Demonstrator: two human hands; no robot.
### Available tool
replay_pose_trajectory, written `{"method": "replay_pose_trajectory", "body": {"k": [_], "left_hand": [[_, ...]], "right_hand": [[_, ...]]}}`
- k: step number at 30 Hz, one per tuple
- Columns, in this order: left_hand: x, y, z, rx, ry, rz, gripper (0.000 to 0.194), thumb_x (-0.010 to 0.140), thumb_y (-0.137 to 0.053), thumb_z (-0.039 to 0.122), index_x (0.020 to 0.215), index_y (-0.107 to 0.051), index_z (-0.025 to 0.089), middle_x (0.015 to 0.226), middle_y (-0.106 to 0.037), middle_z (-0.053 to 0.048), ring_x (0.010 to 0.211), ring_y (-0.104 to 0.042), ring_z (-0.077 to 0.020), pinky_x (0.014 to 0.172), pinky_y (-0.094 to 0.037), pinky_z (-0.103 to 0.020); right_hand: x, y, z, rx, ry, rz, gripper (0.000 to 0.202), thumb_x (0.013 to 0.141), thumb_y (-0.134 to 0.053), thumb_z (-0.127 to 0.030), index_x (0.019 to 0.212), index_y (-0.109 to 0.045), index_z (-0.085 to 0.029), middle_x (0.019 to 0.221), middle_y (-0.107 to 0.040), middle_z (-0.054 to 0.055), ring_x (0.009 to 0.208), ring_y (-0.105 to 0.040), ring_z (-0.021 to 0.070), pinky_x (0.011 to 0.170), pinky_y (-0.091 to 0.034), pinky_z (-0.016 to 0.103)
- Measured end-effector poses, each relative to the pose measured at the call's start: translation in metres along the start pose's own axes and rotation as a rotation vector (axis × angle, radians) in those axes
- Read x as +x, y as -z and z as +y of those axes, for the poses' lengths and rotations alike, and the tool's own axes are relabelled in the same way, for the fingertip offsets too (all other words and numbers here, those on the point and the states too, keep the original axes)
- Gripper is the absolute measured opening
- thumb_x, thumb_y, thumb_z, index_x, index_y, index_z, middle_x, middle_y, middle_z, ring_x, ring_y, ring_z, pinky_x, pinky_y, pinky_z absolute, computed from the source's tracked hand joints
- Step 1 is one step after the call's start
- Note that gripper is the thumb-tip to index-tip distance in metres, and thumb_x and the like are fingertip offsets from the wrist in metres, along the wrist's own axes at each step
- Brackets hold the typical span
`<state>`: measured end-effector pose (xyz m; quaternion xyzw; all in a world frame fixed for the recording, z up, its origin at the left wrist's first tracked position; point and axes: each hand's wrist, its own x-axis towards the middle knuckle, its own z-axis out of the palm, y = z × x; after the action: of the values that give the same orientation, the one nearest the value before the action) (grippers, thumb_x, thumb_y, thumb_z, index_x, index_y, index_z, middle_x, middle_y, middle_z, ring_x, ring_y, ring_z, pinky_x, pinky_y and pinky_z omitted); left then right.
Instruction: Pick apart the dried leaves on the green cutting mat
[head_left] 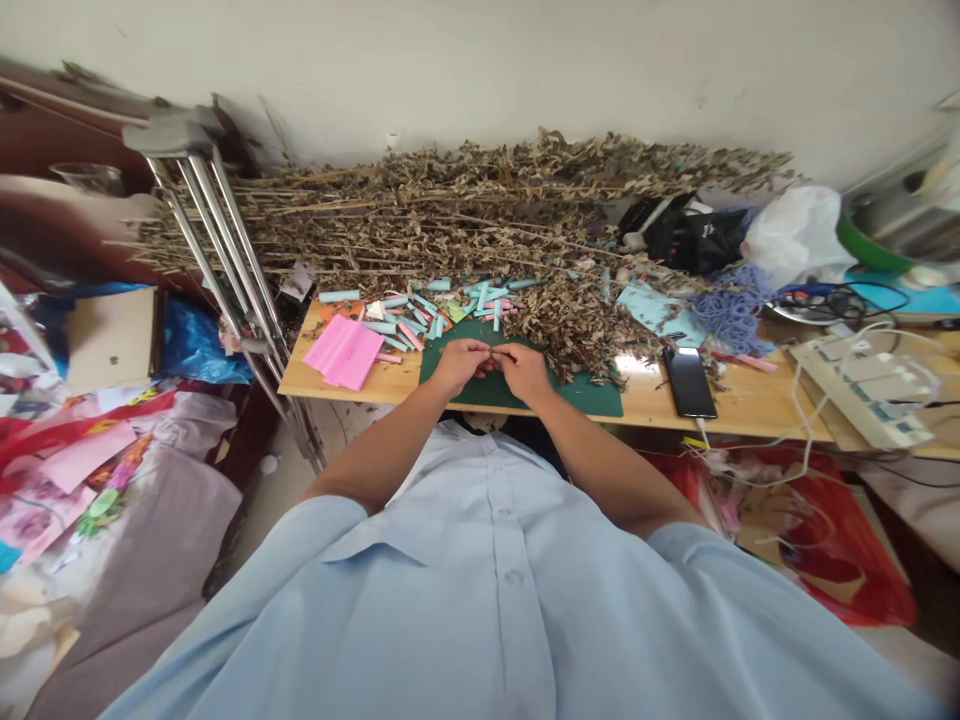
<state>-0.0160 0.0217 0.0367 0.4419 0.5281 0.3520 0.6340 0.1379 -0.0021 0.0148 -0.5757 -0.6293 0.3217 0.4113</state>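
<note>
We bring our left hand [463, 366] and right hand [521, 371] together, fingertips pinched closed; we cannot tell what they grip. Beneath lies the green mat [592, 398] on the wooden surface [397, 380], dried leaves [574, 335] just beside, paper rolls [431, 308] beyond, pink paper [343, 352] to the left.
</note>
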Motion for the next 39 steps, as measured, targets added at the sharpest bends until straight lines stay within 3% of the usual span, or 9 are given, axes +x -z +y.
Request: {"method": "replay_pose_trajectory", "body": {"k": [5, 9, 12, 19, 24, 28, 33, 39], "left_hand": [[-0.005, 0.001, -0.002, 0.023, -0.033, -0.056, 0.013, 0.080, -0.068, 0.022, 0.088, -0.067, 0.011, 0.069, -0.068, -0.005, 0.063, -0.064, -0.0116, 0.053, -0.049, -0.020], [-0.004, 0.001, -0.006, -0.033, -0.031, -0.041, 0.017, 0.085, -0.064, 0.028, 0.081, -0.066, 0.011, 0.067, -0.067, -0.005, 0.059, -0.063, -0.0106, 0.053, -0.049, -0.020], [-0.001, 0.001, -0.009, -0.095, 0.004, 0.013, 0.011, 0.081, -0.067, 0.022, 0.079, -0.064, 0.012, 0.062, -0.065, -0.003, 0.056, -0.061, -0.0099, 0.052, -0.049, -0.020], [-0.002, 0.001, -0.009, -0.110, -0.037, -0.002, 0.012, 0.076, -0.066, 0.010, 0.083, -0.058, 0.013, 0.061, -0.062, 0.000, 0.056, -0.063, -0.0107, 0.055, -0.051, -0.022], [-0.003, 0.001, -0.007, 0.020, -0.091, 0.034, 0.009, 0.079, -0.060, 0.010, 0.085, -0.055, 0.015, 0.064, -0.061, 0.001, 0.057, -0.064, -0.0115, 0.052, -0.049, -0.020], [-0.007, 0.003, -0.008, 0.176, -0.101, 0.093, 0.009, 0.083, -0.052, 0.010, 0.088, -0.056, 0.016, 0.072, -0.067, -0.002, 0.057, -0.063, -0.0104, 0.051, -0.046, -0.018], [-0.017, 0.006, -0.014, 0.393, -0.213, 0.119, 0.016, 0.081, -0.050, 0.010, 0.093, -0.059, 0.017, 0.074, -0.068, -0.001, 0.053, -0.061, -0.0098, 0.055, -0.045, -0.021], [-0.026, 0.007, -0.017, 0.377, -0.197, 0.154, 0.011, 0.084, -0.051, 0.018, 0.090, -0.060, 0.018, 0.070, -0.066, 0.000, 0.050, -0.058, -0.0103, 0.053, -0.044, -0.022]], "right_hand": [[-0.001, -0.001, 0.000, 0.056, -0.113, 0.022, 0.020, 0.084, -0.062, -0.037, 0.092, -0.072, -0.022, 0.077, -0.072, 0.001, 0.072, -0.066, 0.0186, 0.073, -0.054, 0.031], [-0.003, 0.001, -0.001, 0.010, -0.020, 0.006, 0.019, 0.084, -0.061, -0.035, 0.090, -0.074, -0.023, 0.087, -0.073, 0.003, 0.082, -0.066, 0.0190, 0.081, -0.053, 0.032], [-0.003, 0.002, 0.001, 0.013, 0.050, -0.015, 0.017, 0.083, -0.062, -0.031, 0.091, -0.075, -0.023, 0.095, -0.074, 0.004, 0.090, -0.066, 0.0194, 0.088, -0.051, 0.033], [-0.004, -0.001, 0.006, 0.113, -0.007, -0.052, 0.021, 0.081, -0.063, -0.029, 0.097, -0.074, -0.023, 0.093, -0.074, 0.002, 0.082, -0.067, 0.0184, 0.081, -0.053, 0.033], [0.003, 0.001, 0.004, -0.051, 0.032, -0.091, 0.019, 0.084, -0.059, -0.029, 0.094, -0.074, -0.022, 0.086, -0.073, 0.003, 0.078, -0.065, 0.0181, 0.079, -0.052, 0.032], [0.014, 0.004, 0.005, -0.214, 0.143, -0.075, 0.020, 0.085, -0.055, -0.021, 0.093, -0.073, -0.021, 0.093, -0.072, 0.005, 0.088, -0.064, 0.0197, 0.087, -0.050, 0.034], [0.017, 0.003, 0.004, -0.402, 0.219, -0.195, 0.023, 0.086, -0.053, -0.015, 0.097, -0.073, -0.021, 0.096, -0.071, 0.007, 0.094, -0.063, 0.0210, 0.088, -0.048, 0.033], [0.013, 0.001, 0.000, -0.479, 0.286, -0.289, 0.026, 0.090, -0.053, -0.017, 0.105, -0.074, -0.022, 0.101, -0.070, 0.008, 0.095, -0.064, 0.0206, 0.085, -0.049, 0.030]]}}
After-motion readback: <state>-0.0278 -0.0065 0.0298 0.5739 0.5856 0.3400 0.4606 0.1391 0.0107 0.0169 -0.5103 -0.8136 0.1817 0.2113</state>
